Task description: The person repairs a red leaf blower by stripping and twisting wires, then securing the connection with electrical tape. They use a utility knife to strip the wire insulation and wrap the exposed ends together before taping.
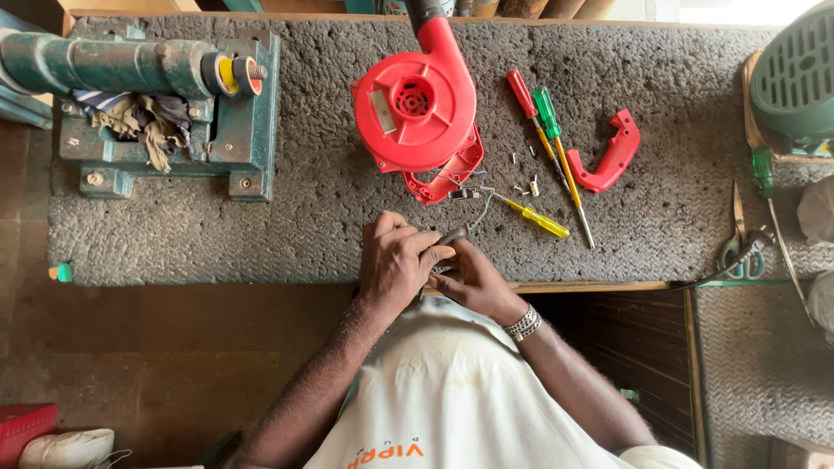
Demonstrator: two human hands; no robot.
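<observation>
My left hand (pixel 395 260) and my right hand (pixel 473 278) meet at the near edge of the workbench, both closed around a small dark part (pixel 450 234) that pokes out between the fingers. Thin wires (pixel 473 198) run from it up to a red electric blower (pixel 417 104) lying on the grey mat (pixel 304 226). A yellow-handled tester screwdriver (pixel 539 219) lies just right of my hands. My right wrist wears a metal bracelet (pixel 524 323).
A red handle cover (pixel 612 155), a red-handled screwdriver (pixel 526 100), a green-handled one (pixel 556 143) and several small screws (pixel 526 178) lie to the right. A green bench vise with rags (pixel 165 104) stands left. Scissors (pixel 738 247) and a green fan housing (pixel 795 78) sit far right.
</observation>
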